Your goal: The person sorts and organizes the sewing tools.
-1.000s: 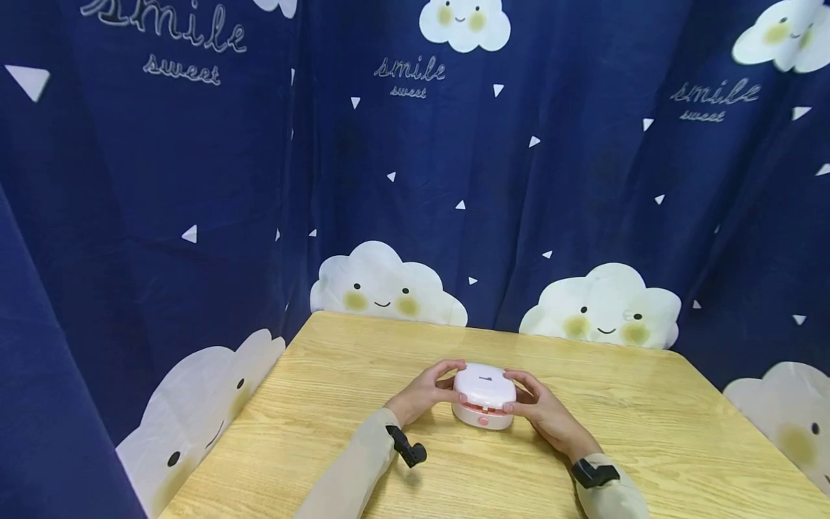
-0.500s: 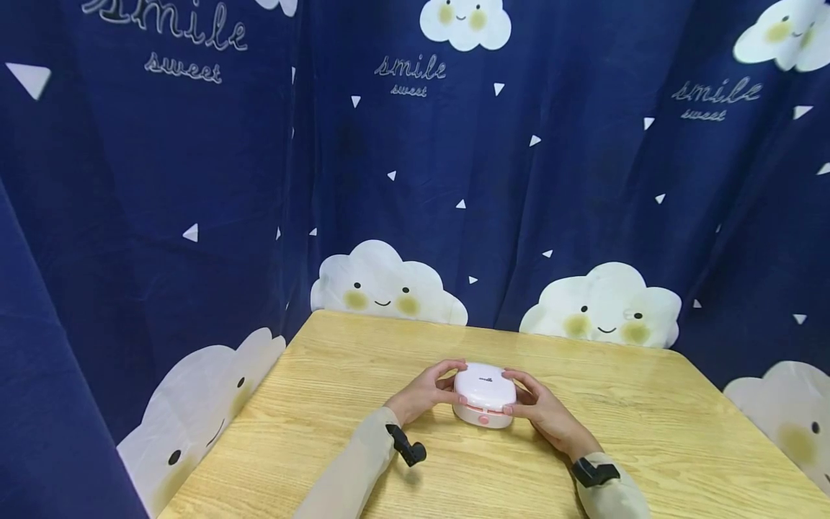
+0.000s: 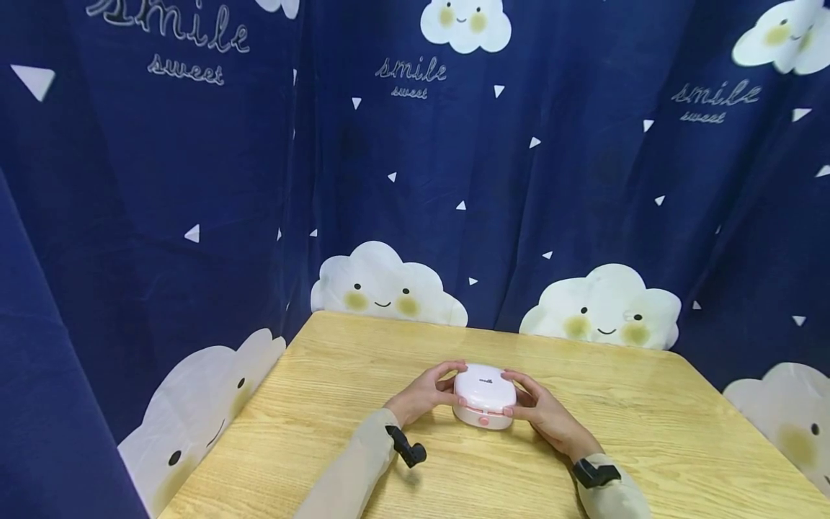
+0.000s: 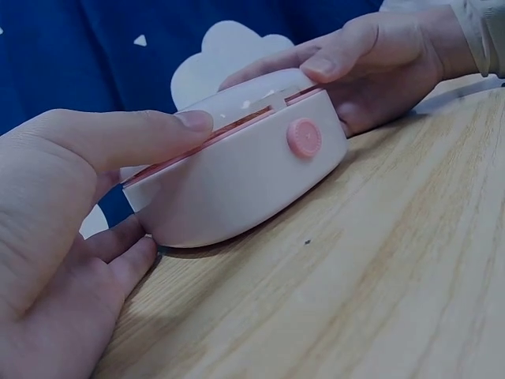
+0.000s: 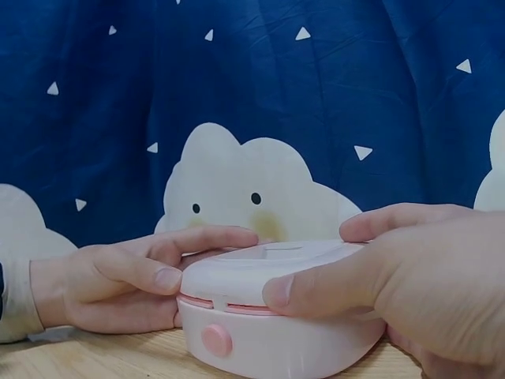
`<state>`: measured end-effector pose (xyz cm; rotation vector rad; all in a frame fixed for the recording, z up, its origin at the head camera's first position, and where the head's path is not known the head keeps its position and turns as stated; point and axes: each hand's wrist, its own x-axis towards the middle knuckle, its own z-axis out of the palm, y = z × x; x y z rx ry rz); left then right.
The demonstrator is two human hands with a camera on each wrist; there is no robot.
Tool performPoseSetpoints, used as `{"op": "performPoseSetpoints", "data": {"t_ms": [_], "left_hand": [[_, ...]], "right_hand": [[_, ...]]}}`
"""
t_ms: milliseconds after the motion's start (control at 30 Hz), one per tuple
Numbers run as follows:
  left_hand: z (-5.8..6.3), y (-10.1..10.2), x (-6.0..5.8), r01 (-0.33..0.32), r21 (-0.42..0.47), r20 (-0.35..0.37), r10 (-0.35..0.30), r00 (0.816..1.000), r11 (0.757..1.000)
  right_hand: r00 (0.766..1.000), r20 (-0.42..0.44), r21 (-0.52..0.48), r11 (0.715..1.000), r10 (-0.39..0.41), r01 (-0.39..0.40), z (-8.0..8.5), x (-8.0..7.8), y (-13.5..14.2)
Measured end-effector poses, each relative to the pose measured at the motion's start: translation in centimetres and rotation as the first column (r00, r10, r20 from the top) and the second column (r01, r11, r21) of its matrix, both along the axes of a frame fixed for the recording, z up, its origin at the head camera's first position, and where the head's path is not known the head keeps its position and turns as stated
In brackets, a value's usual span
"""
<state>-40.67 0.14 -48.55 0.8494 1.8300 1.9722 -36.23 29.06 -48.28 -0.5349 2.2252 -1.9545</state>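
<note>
A small rounded white box [image 3: 483, 417] with a pink round button [image 4: 304, 138] on its front stands on the wooden table. Its glossy white lid [image 3: 485, 386] bears small dark print and sits over the base, with a thin pink-edged slit along the front. My left hand [image 3: 421, 395] grips the left side, its thumb at the lid's front edge and fingers round the side and back. From the right, my right hand [image 3: 547, 414] holds the box likewise, thumb at the front of the lid. What is inside the box is hidden.
The light wooden table [image 3: 363, 353] extends round the box on all sides. Behind it and to the left hangs a dark blue curtain [image 3: 402, 216] printed with clouds and triangles. Black camera straps [image 3: 407, 447] sit on both wrists.
The lid has come down onto the base: the orange-red gap at its front was wider a second ago and is now a thin slit. Both hands stay in nearly the same place.
</note>
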Motion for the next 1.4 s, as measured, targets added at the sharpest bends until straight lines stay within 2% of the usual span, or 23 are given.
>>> {"op": "performPoseSetpoints", "data": {"t_ms": [867, 1200, 1400], "left_hand": [[0.02, 0.10, 0.13, 0.008, 0.009, -0.014, -0.008, 1.000, 1.000], [0.33, 0.08, 0.06, 0.038, 0.016, -0.006, -0.038, 0.999, 0.999], [0.10, 0.15, -0.05, 0.025, 0.001, -0.017, -0.025, 1.000, 1.000]], "right_hand": [[1.000, 0.009, 0.042, 0.999, 0.010, -0.010, 0.21, 0.00, 0.14], [0.999, 0.015, 0.047, 0.998, 0.037, -0.038, 0.39, -0.10, 0.15], [0.999, 0.012, 0.045, 0.998, 0.037, -0.038, 0.38, -0.01, 0.16]]}}
